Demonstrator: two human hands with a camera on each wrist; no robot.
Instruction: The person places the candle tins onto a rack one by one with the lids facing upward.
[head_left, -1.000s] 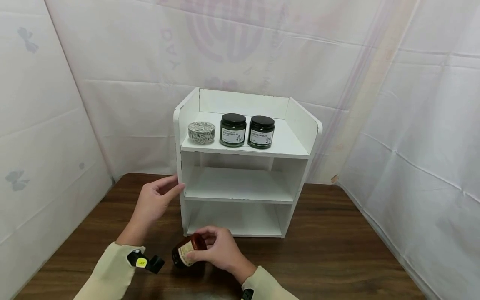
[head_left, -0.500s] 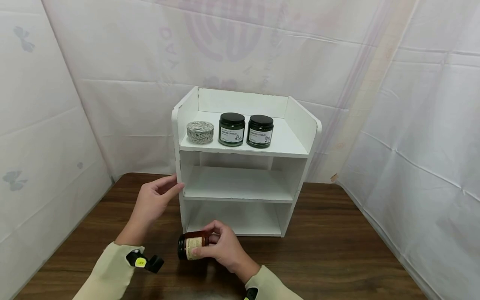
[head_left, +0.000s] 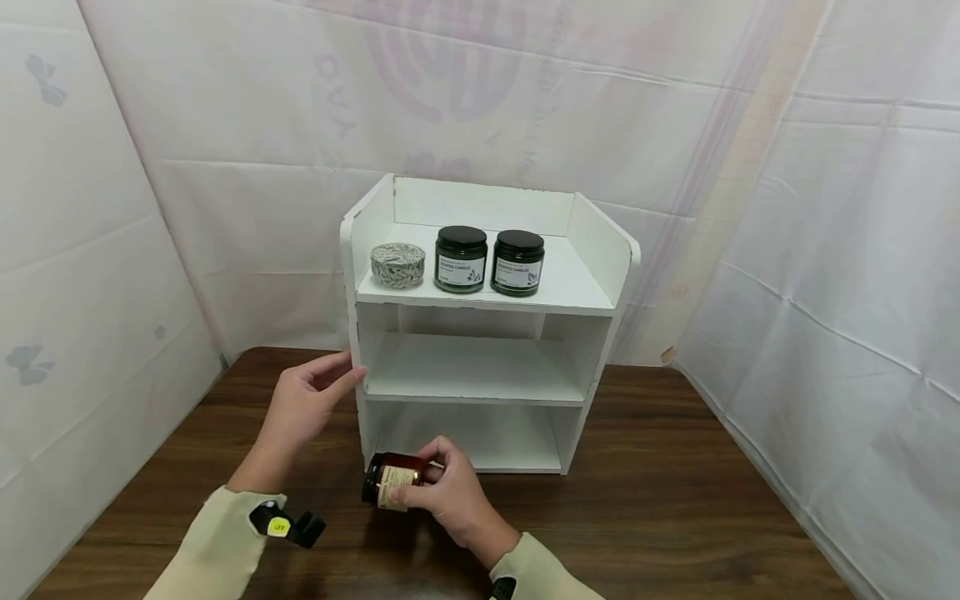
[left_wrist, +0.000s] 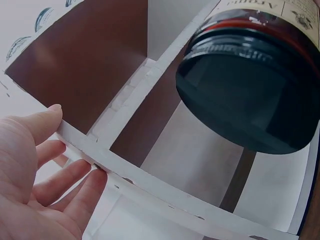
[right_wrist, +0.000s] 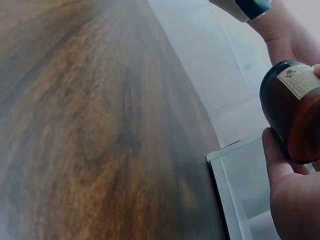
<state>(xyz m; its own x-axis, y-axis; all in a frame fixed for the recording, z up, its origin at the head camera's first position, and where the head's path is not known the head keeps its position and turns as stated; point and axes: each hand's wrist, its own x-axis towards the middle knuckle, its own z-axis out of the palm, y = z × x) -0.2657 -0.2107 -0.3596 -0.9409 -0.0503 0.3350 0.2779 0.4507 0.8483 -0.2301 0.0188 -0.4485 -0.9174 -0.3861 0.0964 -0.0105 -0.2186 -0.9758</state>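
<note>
My right hand (head_left: 457,504) grips an amber glass candle jar (head_left: 396,481) with a black lid and a cream label. The jar lies tipped on its side in the air, lid to the left, just before the bottom tier of a white three-tier shelf (head_left: 480,398). In the left wrist view the jar's black lid (left_wrist: 250,95) looms large across the compartments. My left hand (head_left: 303,404) holds the shelf's left side panel, thumb at the front edge and fingers along the outer face. In the right wrist view the jar's bottom (right_wrist: 307,132) faces the camera.
On the top tier stand a round leaf-patterned tin (head_left: 398,266) and two dark green scented candle jars with black lids, a left one (head_left: 461,260) and a right one (head_left: 517,263). The shelf stands on a dark wooden table (head_left: 675,500). White sheeting (head_left: 262,208) hangs behind.
My right hand has raised the candle jar slightly and moved it right toward the shelf, turning it from a slant to nearly level. My left hand keeps its place on the side panel.
</note>
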